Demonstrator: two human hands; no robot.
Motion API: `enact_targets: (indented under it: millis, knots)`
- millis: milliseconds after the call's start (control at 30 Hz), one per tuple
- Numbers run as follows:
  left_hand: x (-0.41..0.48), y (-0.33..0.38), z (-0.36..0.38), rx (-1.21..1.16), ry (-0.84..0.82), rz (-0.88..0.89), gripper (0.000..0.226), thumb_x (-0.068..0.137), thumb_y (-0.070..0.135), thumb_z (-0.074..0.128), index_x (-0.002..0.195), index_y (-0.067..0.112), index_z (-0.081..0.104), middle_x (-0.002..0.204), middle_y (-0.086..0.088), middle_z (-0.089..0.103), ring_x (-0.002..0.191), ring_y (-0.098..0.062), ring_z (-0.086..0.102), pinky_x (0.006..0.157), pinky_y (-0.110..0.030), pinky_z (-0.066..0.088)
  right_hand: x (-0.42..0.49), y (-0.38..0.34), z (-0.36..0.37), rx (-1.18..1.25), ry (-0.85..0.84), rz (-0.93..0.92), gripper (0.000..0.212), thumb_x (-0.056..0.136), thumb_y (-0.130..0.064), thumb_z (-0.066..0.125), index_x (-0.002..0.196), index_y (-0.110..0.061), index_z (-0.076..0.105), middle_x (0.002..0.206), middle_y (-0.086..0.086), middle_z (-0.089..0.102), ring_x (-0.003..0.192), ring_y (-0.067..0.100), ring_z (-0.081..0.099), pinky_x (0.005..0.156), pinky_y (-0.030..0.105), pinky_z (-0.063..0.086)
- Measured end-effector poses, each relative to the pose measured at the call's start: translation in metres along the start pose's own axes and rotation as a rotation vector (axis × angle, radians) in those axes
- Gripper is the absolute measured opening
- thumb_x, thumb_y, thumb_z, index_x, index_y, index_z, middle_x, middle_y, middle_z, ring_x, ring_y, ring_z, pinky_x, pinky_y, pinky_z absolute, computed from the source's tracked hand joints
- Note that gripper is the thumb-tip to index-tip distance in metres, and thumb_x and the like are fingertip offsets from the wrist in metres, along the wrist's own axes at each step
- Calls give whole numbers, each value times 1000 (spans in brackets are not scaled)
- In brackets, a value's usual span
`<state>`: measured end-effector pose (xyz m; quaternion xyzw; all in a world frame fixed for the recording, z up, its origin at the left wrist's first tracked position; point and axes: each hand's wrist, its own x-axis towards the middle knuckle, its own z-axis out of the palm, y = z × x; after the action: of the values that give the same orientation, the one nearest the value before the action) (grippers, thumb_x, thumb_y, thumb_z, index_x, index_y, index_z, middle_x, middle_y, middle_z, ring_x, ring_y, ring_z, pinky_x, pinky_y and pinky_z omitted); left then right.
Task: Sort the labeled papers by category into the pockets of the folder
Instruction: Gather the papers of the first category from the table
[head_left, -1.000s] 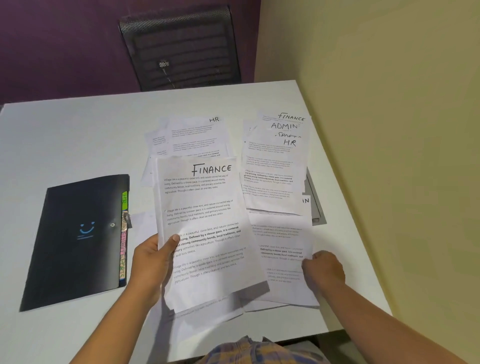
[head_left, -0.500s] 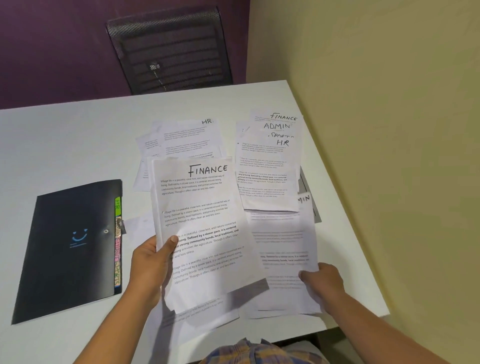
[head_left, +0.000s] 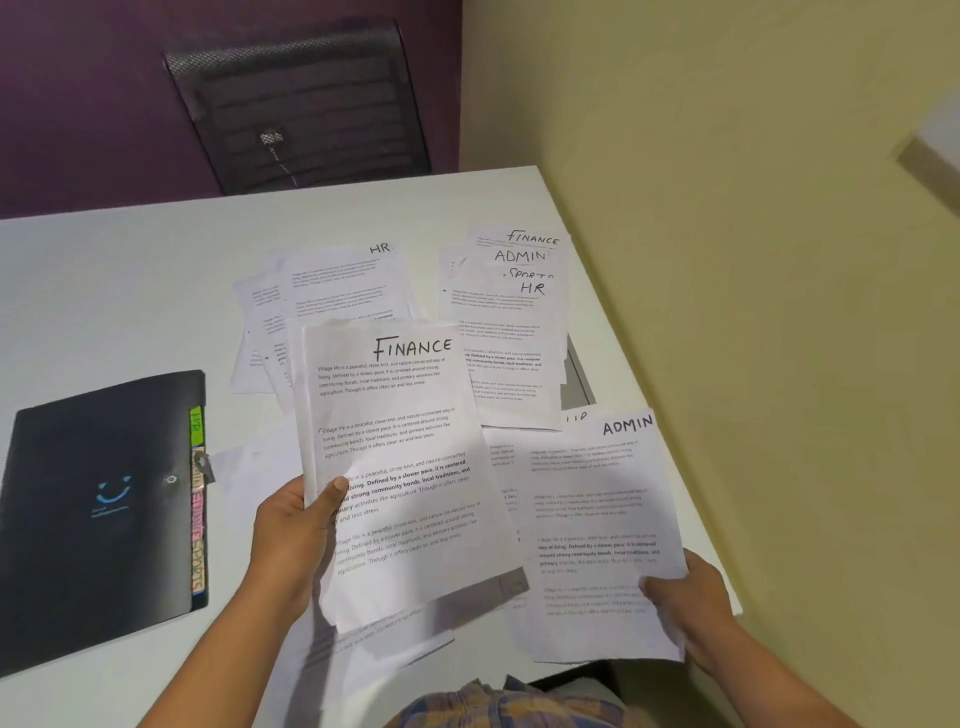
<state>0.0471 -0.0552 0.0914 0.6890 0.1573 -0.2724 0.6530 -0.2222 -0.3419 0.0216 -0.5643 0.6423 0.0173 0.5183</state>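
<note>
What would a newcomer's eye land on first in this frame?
The FINANCE sheet, held up by the left hand at centre, stands out first. Beside it the right hand grips an ADMIN sheet at lower right. A closed black folder lies at the left.

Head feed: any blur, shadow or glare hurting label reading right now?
Head view: FINANCE sheet in the left hand sharp, label and print; ADMIN sheet in the right hand, label clear but body text smeared; soft shadow under the FINANCE sheet; no glare; tabs of the black folder only partly legible.
</note>
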Motion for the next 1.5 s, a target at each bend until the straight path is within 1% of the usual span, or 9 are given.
enact_targets:
  millis: [233,433,533,767,900,967,1167,1300,1500]
  knots:
    - [-1,0,1,-1,2,5,21,91,7,65,111,5,68,108,-18,73,103,-37,68,100,-56,48,8,0,-5,-45,-69,79,41,78,26,55,102,-6,65,103,18,68,88,33,65,64,31,51]
    - [-1,2,-3,-20,1,8,20,92,7,64,112,5,68,108,-18,73,102,-36,69,99,-54,49,6,20,-23,20,-15,127,32,78,24,57,92,-3,67,97,21,70,84,37,67,80,44,55]
    - [0,3,-1,-15,-9,7,13,92,6,63,104,9,69,103,-15,74,95,-34,70,96,-51,51,9,20,-20,77,-4,112,29,82,14,64,107,-1,67,102,22,72,89,41,70,88,58,55]
    - [2,0,-11,-32,-4,11,14,91,7,65,103,13,70,98,-10,77,93,-31,72,90,-46,54,4,-32,20,-19,-70,13,26,91,-6,67,116,-8,62,107,14,67,83,26,65,63,32,53]
    - [-5,-3,-6,-9,-35,7,14,91,8,64,103,11,70,91,-8,78,82,-25,75,73,-36,59,-6,-41,23,-224,123,-142,57,86,-16,73,136,-8,49,132,12,58,107,27,61,84,33,49]
    - [-8,-4,-3,0,-60,5,14,92,9,64,104,11,71,94,-10,78,84,-27,75,78,-40,59,-16,-56,28,-202,126,-309,54,87,-19,73,136,-13,49,136,8,56,116,25,59,91,37,50]
    - [-21,10,6,-1,-233,83,19,95,7,57,109,5,70,100,-11,77,91,-28,74,67,-27,61,-58,-124,82,64,-500,-441,53,84,-26,76,132,-23,54,125,-8,66,113,11,66,96,33,54]
    - [-16,18,9,99,-211,236,16,92,8,61,93,16,75,94,0,79,89,-17,74,70,-23,59,-72,-154,102,163,-383,-614,25,86,-7,74,105,-22,70,98,-10,78,92,8,74,75,21,59]
    - [4,24,13,208,-69,337,24,84,7,73,91,30,69,78,23,73,78,9,69,67,-8,54,-68,-169,107,122,-368,-739,25,82,-5,77,82,-29,74,77,-16,77,69,1,71,62,16,55]
